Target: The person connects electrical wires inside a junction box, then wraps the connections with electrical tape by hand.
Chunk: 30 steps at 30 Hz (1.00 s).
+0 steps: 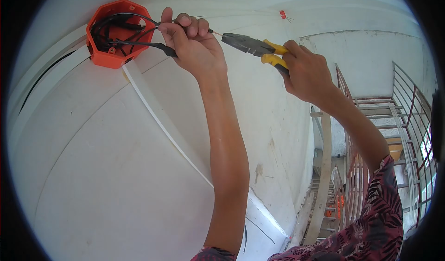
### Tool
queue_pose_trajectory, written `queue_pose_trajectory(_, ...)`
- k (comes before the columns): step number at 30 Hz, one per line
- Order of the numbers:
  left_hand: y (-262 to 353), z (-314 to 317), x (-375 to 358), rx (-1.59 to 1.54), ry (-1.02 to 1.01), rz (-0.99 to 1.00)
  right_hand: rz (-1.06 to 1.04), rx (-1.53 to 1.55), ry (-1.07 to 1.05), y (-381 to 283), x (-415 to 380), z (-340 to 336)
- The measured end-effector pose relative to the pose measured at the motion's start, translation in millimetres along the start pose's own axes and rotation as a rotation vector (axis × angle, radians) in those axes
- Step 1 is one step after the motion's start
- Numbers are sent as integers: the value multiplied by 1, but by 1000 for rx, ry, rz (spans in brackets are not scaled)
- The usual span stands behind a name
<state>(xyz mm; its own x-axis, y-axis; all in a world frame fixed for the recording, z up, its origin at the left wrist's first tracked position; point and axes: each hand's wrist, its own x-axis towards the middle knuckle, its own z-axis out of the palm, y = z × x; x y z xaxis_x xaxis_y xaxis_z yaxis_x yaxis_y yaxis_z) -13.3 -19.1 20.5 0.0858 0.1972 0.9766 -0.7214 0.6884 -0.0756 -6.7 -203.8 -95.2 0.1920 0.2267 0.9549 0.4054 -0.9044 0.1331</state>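
- One orange box (116, 33) on the ceiling, several black wires (134, 43) inside.
- Your left hand (192, 43) pinches one wire.
- Your right hand (306, 70) grips one pair of pliers (252, 47), lying level, nose toward the box.

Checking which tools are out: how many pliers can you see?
1. The yellow-handled pliers are in the right hand, jaws pointing at the wire end pinched by the left hand beside the orange junction box. Others may lie outside the view.
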Motion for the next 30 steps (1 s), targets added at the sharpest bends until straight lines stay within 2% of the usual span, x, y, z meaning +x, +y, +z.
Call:
queue_pose_trajectory(2,0,-7,2,-204,-115,-90,-15,1,12,2,0,-4)
queue_pose_trajectory(6,-5,-10,3,-283,-185,-110,30,194,-108,4,5,-13)
queue_pose_trajectory(8,-5,-7,-2,99,-191,-36,60,293,-168,1,12,-26)
queue_pose_trajectory(10,-6,1,-10,200,-175,-5,288,468,-544,-5,22,-46)
queue_pose_trajectory(12,-5,0,-8,300,-155,31,251,458,-501,-5,21,-43)
queue_pose_trajectory(14,-1,-12,1,194,-179,-40,218,435,-456,-1,19,-34)
queue_pose_trajectory(16,4,-9,7,153,-182,-49,128,356,-290,3,15,-21)
queue_pose_trajectory(18,7,-3,11,117,-183,-66,92,294,-210,6,15,-15)
queue_pose_trajectory(21,12,8,18,101,-72,-121,43,162,-100,7,12,-12)
queue_pose_trajectory(22,18,10,19,77,-2,-193,25,89,-58,7,11,-11)
queue_pose_trajectory(23,22,17,21,54,70,-265,29,84,-60,5,11,-12)
queue_pose_trajectory(24,23,25,23,157,200,-249,26,35,-77,1,9,-13)
queue_pose_trajectory(27,21,30,29,42,264,-300,18,35,-88,0,3,-14)
queue_pose_trajectory(29,19,22,31,-38,205,-340,16,79,-80,0,5,-24)
queue_pose_trajectory(30,19,20,32,-119,144,-379,141,287,-271,-3,8,-39)
